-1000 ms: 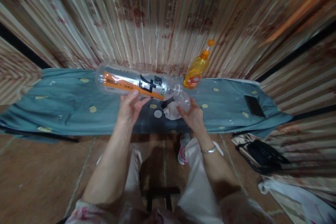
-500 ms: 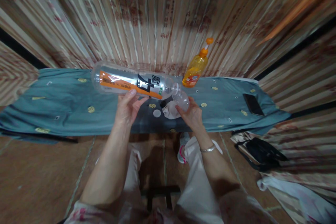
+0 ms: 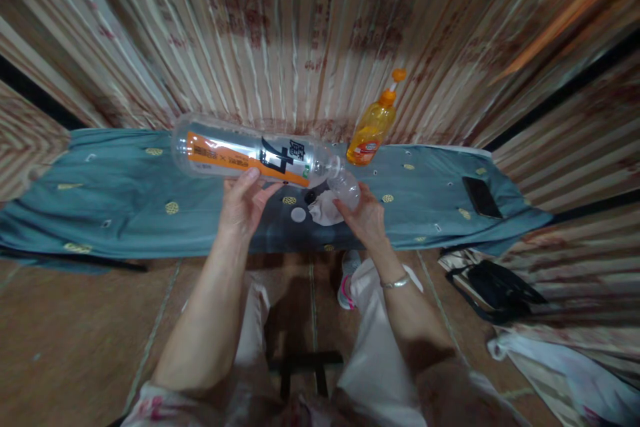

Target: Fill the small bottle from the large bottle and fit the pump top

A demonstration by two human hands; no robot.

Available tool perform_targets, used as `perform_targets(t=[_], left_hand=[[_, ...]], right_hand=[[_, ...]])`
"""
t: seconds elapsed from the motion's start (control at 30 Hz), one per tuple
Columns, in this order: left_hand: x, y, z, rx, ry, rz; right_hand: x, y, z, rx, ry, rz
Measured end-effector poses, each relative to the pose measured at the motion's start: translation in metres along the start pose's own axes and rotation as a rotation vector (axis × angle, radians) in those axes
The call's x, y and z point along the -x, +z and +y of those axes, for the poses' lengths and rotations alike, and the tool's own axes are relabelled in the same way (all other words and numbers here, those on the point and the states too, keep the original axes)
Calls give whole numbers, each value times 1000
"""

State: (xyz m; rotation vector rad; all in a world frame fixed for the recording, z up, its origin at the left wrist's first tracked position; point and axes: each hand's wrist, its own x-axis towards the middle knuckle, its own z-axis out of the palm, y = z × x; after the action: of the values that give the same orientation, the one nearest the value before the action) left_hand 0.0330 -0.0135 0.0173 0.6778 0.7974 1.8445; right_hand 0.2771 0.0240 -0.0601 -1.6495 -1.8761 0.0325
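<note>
My left hand (image 3: 243,205) grips a large clear plastic bottle (image 3: 245,156) with an orange and black label, held on its side, its mouth pointing right. My right hand (image 3: 367,217) holds a small clear cup (image 3: 347,188) right at the bottle's mouth. Both are above a table draped in a blue-grey cloth (image 3: 125,193). Under the cup lie a crumpled white tissue (image 3: 325,210), a white bottle cap (image 3: 299,215) and a small dark object (image 3: 311,197).
An orange pump bottle (image 3: 371,128) stands at the back of the table near the striped curtain. A black phone (image 3: 481,197) lies on the cloth at the right. A black bag (image 3: 495,288) and white cloth (image 3: 560,367) sit on the floor at the right.
The big bottle has shifted slightly left and up, still tipped toward the cup. Both hands keep their grips.
</note>
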Motion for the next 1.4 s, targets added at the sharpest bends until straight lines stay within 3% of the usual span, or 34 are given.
perform_targets(t=[1.4], left_hand=[[2,-1,2,-42,20,7]], right_hand=[[0,1,-2,-9,-14,16]])
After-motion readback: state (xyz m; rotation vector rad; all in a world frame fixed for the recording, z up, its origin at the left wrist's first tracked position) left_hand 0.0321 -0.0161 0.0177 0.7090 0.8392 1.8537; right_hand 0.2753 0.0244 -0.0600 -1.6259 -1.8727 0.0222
